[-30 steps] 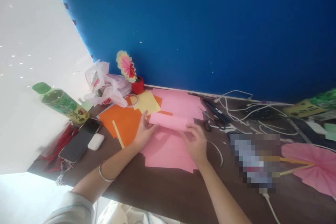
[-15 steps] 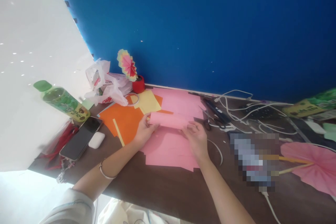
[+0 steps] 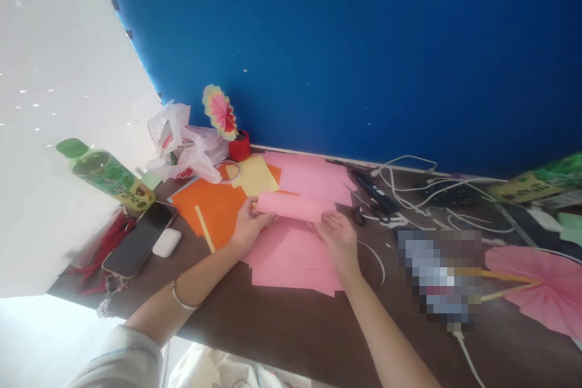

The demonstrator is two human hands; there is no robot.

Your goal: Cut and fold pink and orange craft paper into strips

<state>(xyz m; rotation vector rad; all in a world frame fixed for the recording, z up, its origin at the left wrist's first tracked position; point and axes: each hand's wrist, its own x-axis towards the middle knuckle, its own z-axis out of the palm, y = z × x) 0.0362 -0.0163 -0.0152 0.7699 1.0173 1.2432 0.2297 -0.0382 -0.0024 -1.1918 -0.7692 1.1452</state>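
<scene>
A strip of pink paper (image 3: 291, 206), rolled or folded over, is held level between my two hands. My left hand (image 3: 248, 227) pinches its left end, thumb in front. At the right end, the fingers of my right hand (image 3: 335, 236) are closed on it. Underneath lie pink paper sheets (image 3: 291, 267), with more of them behind. Orange paper (image 3: 218, 218) and a yellow paper sheet (image 3: 257, 176) spread out to the left and behind. Whether the strip is creased on its underside is hidden.
At left are a green bottle (image 3: 111, 176), a black phone (image 3: 140, 239) and a white earbud case (image 3: 167, 242). Behind stand a plastic bag (image 3: 186, 145) and a paper flower (image 3: 220, 112). Scissors (image 3: 359, 212), white cables (image 3: 409, 194) and a pink paper fan (image 3: 541, 291) lie right.
The pink strip shows a slightly taller, rounder front face between my hands. Both hands keep their grip and have hardly moved.
</scene>
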